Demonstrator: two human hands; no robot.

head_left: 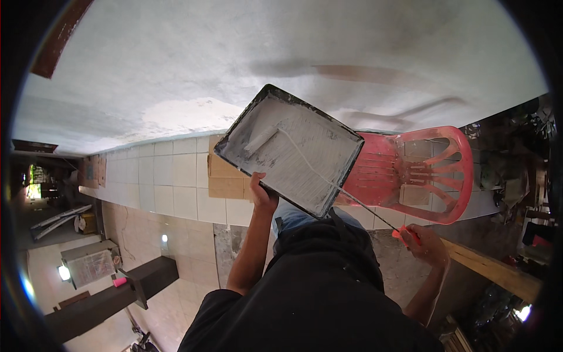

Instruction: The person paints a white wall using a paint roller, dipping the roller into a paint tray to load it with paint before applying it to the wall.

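Note:
My left hand (265,193) grips the near left edge of a black paint tray (319,182), its thumb over the rim and its other fingers hidden beneath. White paint coats the inside of the tray. In my right hand (427,245) is the red handle of a paint roller (262,139), whose long thin rod reaches across the tray. The white roller head rests on the tray's painted surface, toward its left side. The tray is held in front of my body, overlapping a red plastic chair.
The red plastic chair (437,176), spotted with white, stands to the right on a tiled ledge (182,165). Cardboard (226,179) lies beneath the tray. A wall (193,64) with a whiter patch rises ahead. At right a wooden beam (498,271) runs behind my right hand.

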